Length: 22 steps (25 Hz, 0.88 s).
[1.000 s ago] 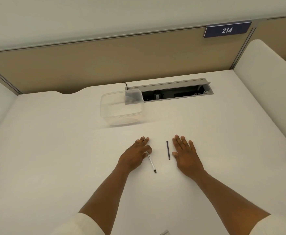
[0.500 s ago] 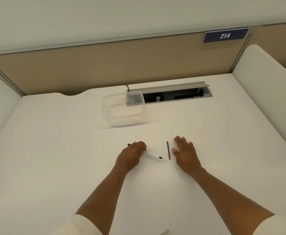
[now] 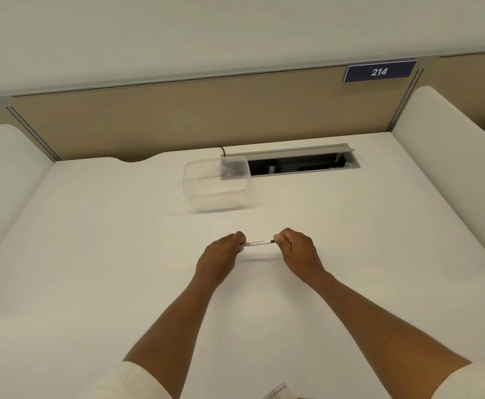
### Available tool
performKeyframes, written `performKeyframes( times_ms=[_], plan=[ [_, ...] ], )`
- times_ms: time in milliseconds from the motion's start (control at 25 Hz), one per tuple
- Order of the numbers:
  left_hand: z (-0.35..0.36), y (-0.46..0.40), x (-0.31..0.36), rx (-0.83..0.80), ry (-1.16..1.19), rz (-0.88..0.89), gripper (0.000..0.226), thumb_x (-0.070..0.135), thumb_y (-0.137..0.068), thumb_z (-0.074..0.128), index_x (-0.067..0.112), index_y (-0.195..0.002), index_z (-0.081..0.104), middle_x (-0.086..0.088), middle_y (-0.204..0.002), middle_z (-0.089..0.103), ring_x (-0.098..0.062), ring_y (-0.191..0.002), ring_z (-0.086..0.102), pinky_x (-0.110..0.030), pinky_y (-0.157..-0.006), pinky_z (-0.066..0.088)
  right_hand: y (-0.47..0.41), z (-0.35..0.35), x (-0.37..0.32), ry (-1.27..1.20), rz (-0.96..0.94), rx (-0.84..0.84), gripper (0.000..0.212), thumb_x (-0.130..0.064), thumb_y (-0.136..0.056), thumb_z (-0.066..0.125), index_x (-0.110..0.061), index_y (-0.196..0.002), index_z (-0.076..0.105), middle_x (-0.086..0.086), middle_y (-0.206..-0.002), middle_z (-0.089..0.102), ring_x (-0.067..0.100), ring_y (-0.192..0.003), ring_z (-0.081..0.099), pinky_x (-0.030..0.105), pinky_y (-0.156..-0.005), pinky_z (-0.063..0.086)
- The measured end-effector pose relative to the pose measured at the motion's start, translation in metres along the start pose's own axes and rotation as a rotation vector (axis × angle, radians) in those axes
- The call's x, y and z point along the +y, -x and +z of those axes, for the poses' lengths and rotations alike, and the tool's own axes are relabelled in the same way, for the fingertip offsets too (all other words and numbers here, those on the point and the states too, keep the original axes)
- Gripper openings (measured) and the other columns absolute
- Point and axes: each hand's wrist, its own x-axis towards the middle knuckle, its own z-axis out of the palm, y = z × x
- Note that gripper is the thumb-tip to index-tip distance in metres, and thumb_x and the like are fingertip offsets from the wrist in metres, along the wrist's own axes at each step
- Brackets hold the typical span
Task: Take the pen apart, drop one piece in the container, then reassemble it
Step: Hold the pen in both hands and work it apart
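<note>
A white pen barrel [image 3: 260, 243] with dark print is held level just above the desk, between my two hands. My left hand [image 3: 221, 256] pinches its left end. The fingers of my right hand [image 3: 298, 253] are closed at its right end, where a dark tip shows. The thin dark rod that lay on the desk is not visible; my right hand may hide it. The clear plastic container [image 3: 218, 201] stands farther back, to the left of my hands, with nothing visible inside it.
An open grey cable tray [image 3: 350, 165] is set into the desk just right of the container. A tan partition [image 3: 178, 119] closes the back, and white side dividers [image 3: 442, 156] rise left and right.
My left hand lifted the white pen barrel off the desk and turned it level. My right hand left the desk and closed on the pen's right end. The dark rod is gone from the desk.
</note>
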Motion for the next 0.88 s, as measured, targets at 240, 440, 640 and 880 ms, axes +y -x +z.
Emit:
performKeyframes(
  times_ms=[240, 440, 640, 880],
  plan=[
    [-0.006, 0.015, 0.007, 0.04, -0.006, 0.013, 0.017, 0.019, -0.095, 0.052, 0.03, -0.095, 0.04, 0.01, -0.089, 0.06, -0.019, -0.071, 0.051, -0.034, -0.057, 0.045, 0.005, 0.003, -0.02, -0.042, 0.181, -0.123, 0.052, -0.042, -0.1, 0.046, -0.006, -0.064, 0.058, -0.022, -0.044, 0.053, 0.003, -0.045, 0.045, 0.023, -0.052, 0.031],
    [-0.011, 0.029, 0.006, 0.047, 0.006, -0.005, 0.015, 0.022, -0.094, 0.057, 0.03, -0.095, 0.045, 0.01, -0.091, 0.061, -0.017, -0.076, 0.053, -0.035, -0.062, 0.048, 0.01, 0.005, -0.032, -0.277, 0.501, -0.257, 0.05, -0.052, -0.095, 0.05, -0.018, -0.058, 0.048, -0.011, -0.045, 0.043, 0.012, -0.044, 0.035, 0.021, -0.047, 0.027],
    [-0.012, 0.034, 0.013, 0.014, 0.014, -0.021, 0.005, 0.026, -0.093, 0.058, 0.026, -0.093, 0.053, 0.007, -0.092, 0.064, -0.022, -0.078, 0.058, -0.037, -0.067, 0.05, 0.017, 0.005, -0.032, -0.326, 0.57, -0.253, 0.048, -0.053, -0.093, 0.054, -0.019, -0.059, 0.048, -0.005, -0.054, 0.042, 0.014, -0.045, 0.03, 0.024, -0.045, 0.023],
    [-0.018, 0.031, 0.028, 0.021, 0.063, -0.048, 0.003, 0.022, -0.093, 0.058, 0.022, -0.092, 0.06, 0.007, -0.088, 0.067, -0.021, -0.078, 0.059, -0.037, -0.068, 0.051, 0.021, 0.0, -0.035, -0.168, 0.43, -0.118, 0.051, -0.049, -0.097, 0.049, -0.014, -0.06, 0.05, 0.003, -0.068, 0.055, 0.02, -0.06, 0.043, 0.031, -0.056, 0.032]
  ],
)
